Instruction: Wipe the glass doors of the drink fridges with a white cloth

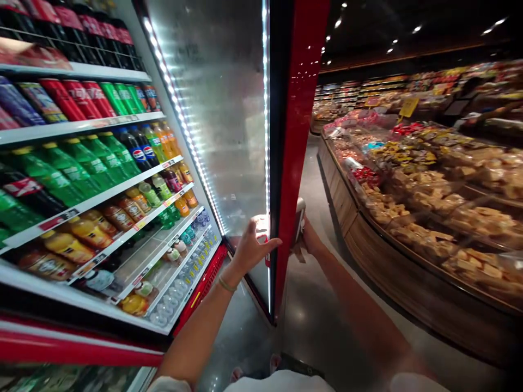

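Note:
A fridge door [308, 71] with a red outer frame and an LED-lit inner side stands open in front of me. My left hand [248, 247] is at the lower inner side of its glass [220, 109], fingers pointing up and thumb stretched toward the frame. A small red patch [267, 247] shows beside the thumb; I cannot tell if it is an object or a reflection. My right hand [307, 235] is on the door's outer side, closed around a pale grey piece [300, 209]. The door frame partly hides that piece and the fingers.
Left, fridge shelves [122, 120] hold cans and bottles, including green bottles [73, 163] and orange drinks [69, 245]. A red fridge base [200, 288] runs below them. On the right stands a curved wooden display counter [368, 245] with packed goods. Grey floor [314, 305] lies between.

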The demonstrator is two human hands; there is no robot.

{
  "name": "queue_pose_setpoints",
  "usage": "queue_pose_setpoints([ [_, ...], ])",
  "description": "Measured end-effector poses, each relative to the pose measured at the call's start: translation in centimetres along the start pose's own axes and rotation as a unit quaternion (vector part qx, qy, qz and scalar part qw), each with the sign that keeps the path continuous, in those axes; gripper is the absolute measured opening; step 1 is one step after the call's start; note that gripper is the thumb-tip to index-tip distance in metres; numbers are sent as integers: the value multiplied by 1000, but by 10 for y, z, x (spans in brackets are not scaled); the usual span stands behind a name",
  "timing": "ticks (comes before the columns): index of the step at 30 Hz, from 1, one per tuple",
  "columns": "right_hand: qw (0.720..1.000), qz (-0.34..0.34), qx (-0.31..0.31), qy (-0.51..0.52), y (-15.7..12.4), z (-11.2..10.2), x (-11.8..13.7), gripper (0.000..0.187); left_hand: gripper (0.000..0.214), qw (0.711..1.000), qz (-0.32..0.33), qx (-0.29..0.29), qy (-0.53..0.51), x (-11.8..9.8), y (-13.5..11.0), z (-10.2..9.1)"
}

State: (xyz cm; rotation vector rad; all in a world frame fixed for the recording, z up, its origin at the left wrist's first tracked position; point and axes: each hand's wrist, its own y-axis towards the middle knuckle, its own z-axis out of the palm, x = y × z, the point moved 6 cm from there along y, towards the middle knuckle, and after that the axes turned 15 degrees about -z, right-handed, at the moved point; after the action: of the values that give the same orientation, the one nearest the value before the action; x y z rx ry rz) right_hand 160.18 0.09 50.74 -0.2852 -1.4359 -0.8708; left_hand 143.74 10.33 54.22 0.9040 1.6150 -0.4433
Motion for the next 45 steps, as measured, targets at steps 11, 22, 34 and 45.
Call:
queue_pose_setpoints([
  [11, 924, -137, 355, -13, -52, 180, -1, 66, 61, 984, -34, -169, 40, 32, -112, -160],
  [22, 781, -251, 571, -25, -87, 430, -31, 39, 22, 706, 77, -577, 403, -51, -240, -326],
  [34, 803, -253, 538, -45, -87, 677, -86, 11, 28, 637, -7, -480, 603, -9, -215, -509],
  [45, 827, -225, 514, -32, -62, 762, -107, 14, 30, 638, -25, -443, 630, 8, -184, -576],
])
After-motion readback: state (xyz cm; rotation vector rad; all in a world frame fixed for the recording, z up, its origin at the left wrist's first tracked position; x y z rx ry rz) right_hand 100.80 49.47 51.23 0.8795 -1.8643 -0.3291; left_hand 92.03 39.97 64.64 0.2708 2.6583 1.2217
